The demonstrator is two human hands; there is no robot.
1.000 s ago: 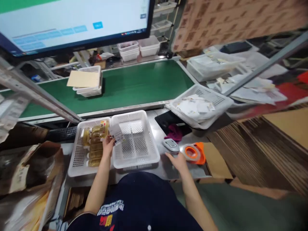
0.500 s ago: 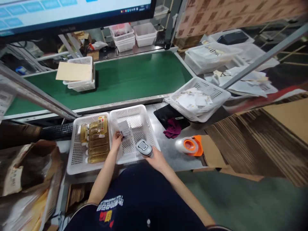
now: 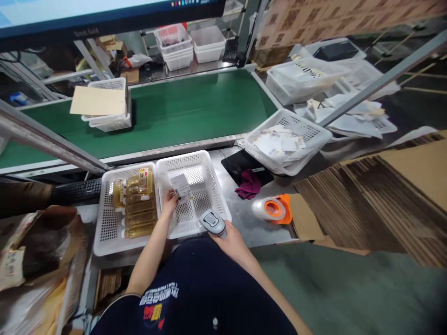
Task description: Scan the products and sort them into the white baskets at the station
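Between the fingers of my left hand [image 3: 170,203] is a small printed paper slip [image 3: 181,187], held over the left side of a white perforated basket [image 3: 218,193]. My right hand [image 3: 228,237] is wrapped round a grey handheld barcode scanner [image 3: 212,222] at the basket's near right corner; the scanner's handle is mostly hidden. Left of that basket stands a second white basket [image 3: 104,228] with several bottles of yellowish liquid [image 3: 141,216] lying in it.
A green conveyor belt [image 3: 181,107] runs behind the baskets. To the right are a basket of paper slips [image 3: 307,132], a purple cloth [image 3: 248,184], a tape dispenser [image 3: 274,209] and stacked flat cardboard [image 3: 359,209]. A monitor [image 3: 104,21] hangs at upper left.
The scanner has moved slightly down and to the right, away from the slip, and its head has turned. My left hand keeps its hold on the slip. The whole view has shifted a little.
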